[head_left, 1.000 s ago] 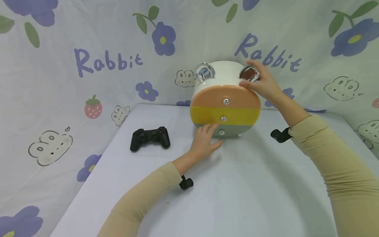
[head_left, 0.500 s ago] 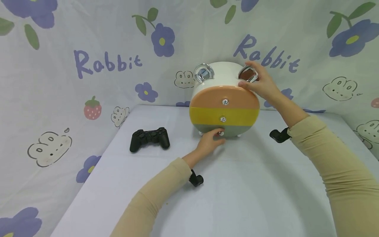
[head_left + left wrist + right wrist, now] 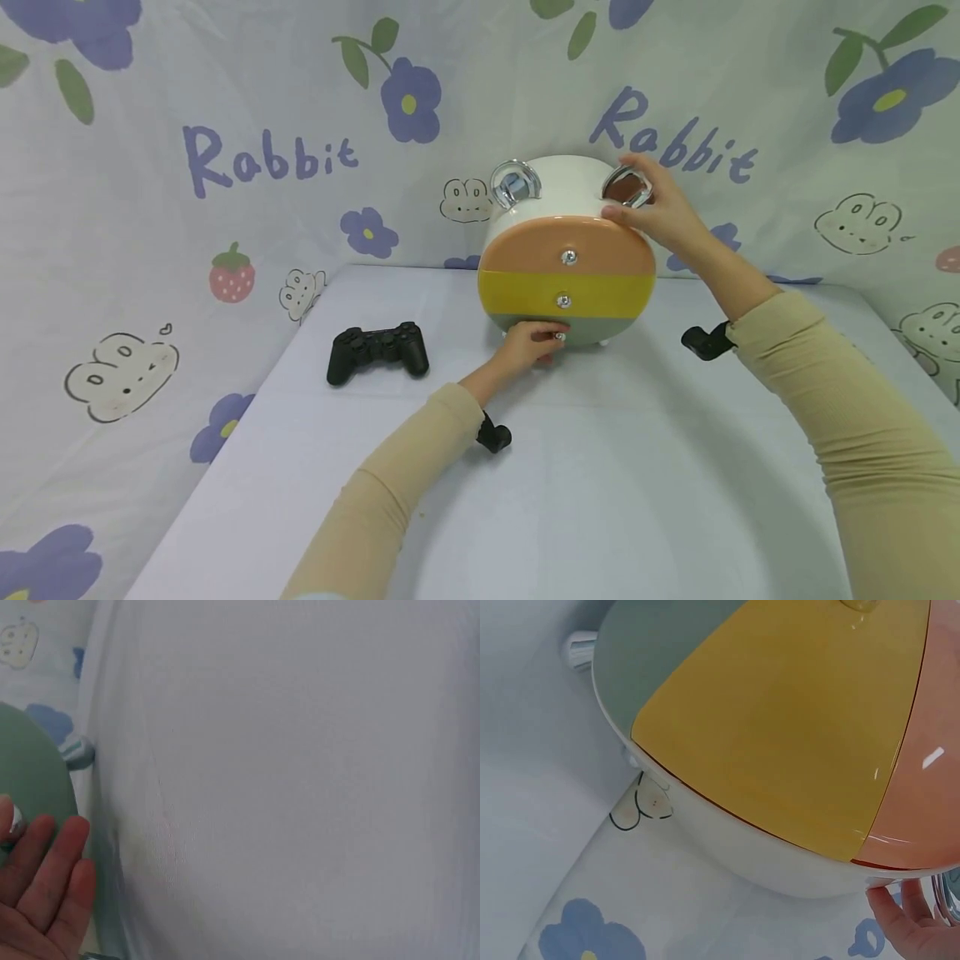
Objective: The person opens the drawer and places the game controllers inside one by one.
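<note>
A rounded white storage box [image 3: 566, 179] stands at the back of the table. Its front has orange, yellow and green drawers, each with a silver knob, and two chrome-rimmed ears top it. My left hand [image 3: 525, 346] pinches the lowest knob [image 3: 559, 337], on the green drawer [image 3: 592, 330]; in the left wrist view, its other fingers [image 3: 56, 877] extend beside that knob. My right hand [image 3: 660, 204] holds the box around the right ear [image 3: 627, 187], thumb near the top front edge. The right wrist view shows its fingertips [image 3: 885, 904] against the box's white side.
A black game controller [image 3: 377, 352] lies on the white table [image 3: 615, 492], left of the box. Behind hangs a cloth [image 3: 285, 75] printed with flowers, rabbits and lettering. Black wrist cameras are worn on both arms.
My left hand has moved from in front of the drawers to the green drawer's knob, its fingers closing on it. The right hand has kept its hold. All three drawers look the same.
</note>
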`<move>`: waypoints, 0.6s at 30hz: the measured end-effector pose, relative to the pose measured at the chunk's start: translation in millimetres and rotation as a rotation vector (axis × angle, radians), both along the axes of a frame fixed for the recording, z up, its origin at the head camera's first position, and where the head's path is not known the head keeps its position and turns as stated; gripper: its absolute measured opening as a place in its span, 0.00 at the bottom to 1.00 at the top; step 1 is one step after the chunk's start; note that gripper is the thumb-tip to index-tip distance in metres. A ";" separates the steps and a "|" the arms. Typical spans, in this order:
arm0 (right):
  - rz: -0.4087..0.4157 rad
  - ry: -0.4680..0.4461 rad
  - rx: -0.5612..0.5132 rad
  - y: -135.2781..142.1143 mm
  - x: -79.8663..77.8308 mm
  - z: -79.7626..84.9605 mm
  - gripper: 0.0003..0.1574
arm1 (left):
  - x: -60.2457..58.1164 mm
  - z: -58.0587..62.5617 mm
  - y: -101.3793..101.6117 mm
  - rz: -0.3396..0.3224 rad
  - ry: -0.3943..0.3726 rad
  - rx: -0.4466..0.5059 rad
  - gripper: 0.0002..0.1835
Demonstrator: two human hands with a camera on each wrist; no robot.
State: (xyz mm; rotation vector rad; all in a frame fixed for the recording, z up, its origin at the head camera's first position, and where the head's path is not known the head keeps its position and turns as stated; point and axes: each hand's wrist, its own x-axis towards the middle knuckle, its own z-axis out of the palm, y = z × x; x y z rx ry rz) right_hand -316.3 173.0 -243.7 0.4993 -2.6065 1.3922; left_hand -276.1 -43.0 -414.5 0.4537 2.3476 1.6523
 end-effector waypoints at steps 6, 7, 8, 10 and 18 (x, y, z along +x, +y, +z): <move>-0.009 -0.010 0.018 -0.3 -0.7 -1.1 0.50 | -6.3 -1.8 -4.7 -0.082 0.004 -0.052 0.17; -0.010 -0.011 0.018 -0.5 -0.9 -1.4 0.50 | -7.1 -2.1 -4.8 -0.087 0.006 -0.066 0.17; -0.010 -0.010 0.017 -0.6 -1.3 -1.7 0.50 | -7.7 -1.8 -4.8 -0.093 0.004 -0.075 0.17; -0.007 -0.009 0.012 -0.7 -1.6 -2.1 0.50 | -9.4 -1.7 -5.0 -0.103 0.014 -0.098 0.17; -0.003 -0.004 0.004 0.1 -2.2 -1.9 0.49 | -11.6 0.3 -6.1 -0.110 0.058 -0.164 0.15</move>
